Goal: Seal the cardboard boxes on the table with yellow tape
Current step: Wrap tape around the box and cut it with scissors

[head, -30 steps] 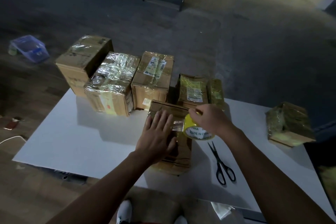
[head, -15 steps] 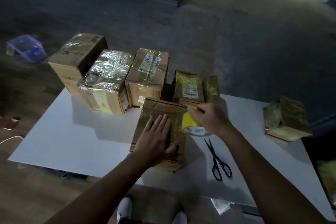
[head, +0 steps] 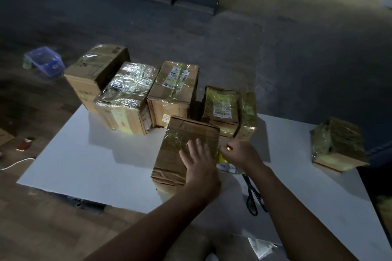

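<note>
Pressing flat-palmed on the box (head: 179,152), left hand (head: 200,168) sits beside right hand (head: 244,154) gripping yellow tape (head: 223,160).

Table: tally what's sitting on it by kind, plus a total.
Cardboard boxes: 7
Roll of yellow tape: 1
Scissors: 1
Total: 9

Black scissors (head: 253,195), blue plastic tub (head: 45,63)
</note>
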Available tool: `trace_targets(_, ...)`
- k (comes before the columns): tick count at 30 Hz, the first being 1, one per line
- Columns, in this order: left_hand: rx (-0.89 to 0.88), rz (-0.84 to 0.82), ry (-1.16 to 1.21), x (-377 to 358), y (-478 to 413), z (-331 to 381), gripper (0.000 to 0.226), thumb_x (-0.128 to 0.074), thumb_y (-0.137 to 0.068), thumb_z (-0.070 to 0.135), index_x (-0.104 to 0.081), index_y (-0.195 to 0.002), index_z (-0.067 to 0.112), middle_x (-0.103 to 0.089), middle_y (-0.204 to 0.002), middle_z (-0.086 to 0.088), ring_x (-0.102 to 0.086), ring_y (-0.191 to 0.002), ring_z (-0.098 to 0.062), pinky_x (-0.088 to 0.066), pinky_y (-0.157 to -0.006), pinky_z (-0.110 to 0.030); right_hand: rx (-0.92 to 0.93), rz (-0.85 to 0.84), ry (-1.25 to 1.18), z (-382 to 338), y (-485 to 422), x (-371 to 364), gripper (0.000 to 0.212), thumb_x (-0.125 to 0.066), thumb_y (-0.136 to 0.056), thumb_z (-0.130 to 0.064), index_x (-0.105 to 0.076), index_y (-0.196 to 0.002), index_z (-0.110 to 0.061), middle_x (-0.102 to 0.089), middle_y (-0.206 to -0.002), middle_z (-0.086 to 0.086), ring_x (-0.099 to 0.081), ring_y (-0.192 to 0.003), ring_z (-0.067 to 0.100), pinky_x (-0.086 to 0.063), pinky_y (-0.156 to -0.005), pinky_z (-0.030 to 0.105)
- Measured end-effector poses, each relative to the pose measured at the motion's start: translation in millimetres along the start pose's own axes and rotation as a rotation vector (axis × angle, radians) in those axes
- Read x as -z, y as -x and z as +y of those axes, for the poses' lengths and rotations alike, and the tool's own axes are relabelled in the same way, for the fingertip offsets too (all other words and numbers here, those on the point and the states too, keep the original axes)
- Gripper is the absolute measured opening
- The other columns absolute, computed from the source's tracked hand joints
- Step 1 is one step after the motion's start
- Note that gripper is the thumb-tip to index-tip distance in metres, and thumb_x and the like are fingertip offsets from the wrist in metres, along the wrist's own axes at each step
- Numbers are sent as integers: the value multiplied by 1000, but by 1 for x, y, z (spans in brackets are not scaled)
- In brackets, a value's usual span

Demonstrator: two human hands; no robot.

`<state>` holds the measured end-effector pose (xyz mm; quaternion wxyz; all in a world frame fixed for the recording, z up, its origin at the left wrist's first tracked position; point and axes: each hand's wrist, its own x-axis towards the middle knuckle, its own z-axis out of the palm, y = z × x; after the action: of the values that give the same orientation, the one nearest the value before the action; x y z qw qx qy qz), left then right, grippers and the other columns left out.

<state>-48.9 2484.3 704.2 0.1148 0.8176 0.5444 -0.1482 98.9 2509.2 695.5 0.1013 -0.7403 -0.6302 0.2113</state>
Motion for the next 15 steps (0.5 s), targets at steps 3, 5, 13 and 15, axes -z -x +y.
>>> trace_targets(3,41,-36,61,4,-1,6,98,-54,-93,39,19,-149,7,26,-149,-34,20,-136,-57,2,-108,-72,-8,-4,14,-3,-1,-2,46,-47,-96,-38,-55,-65,-5,-46,-60,8,-44,-60,21,-28,-54,31)
trace_targets(5,26,-42,59,9,0,8,101,-58,-91,37,18,-150,8,25,-151,-32,18,-136,-59,-1,-108,-73,-19,-26,-2,-2,0,-1,47,-45,-97,-39,-60,-72,-2,-53,-66,11,-47,-62,22,-33,-58,32)
trace_targets(13,-71,12,29,7,0,-6,83,-46,-98,28,15,-151,9,20,-157,-22,14,-136,-61,-5,-105,-75,-44,-12,-21,-13,1,2,44,-43,-97,-41,-62,-76,-8,-58,-69,8,-55,-68,23,-38,-60,32)
trace_targets(15,-85,36,26,8,0,-12,76,-39,-100,27,15,-151,12,18,-158,-23,13,-136,-62,-7,-104,-75,-56,-6,-39,-18,0,5,43,-42,-96,-42,-63,-77,-10,-60,-71,5,-57,-70,21,-41,-62,32)
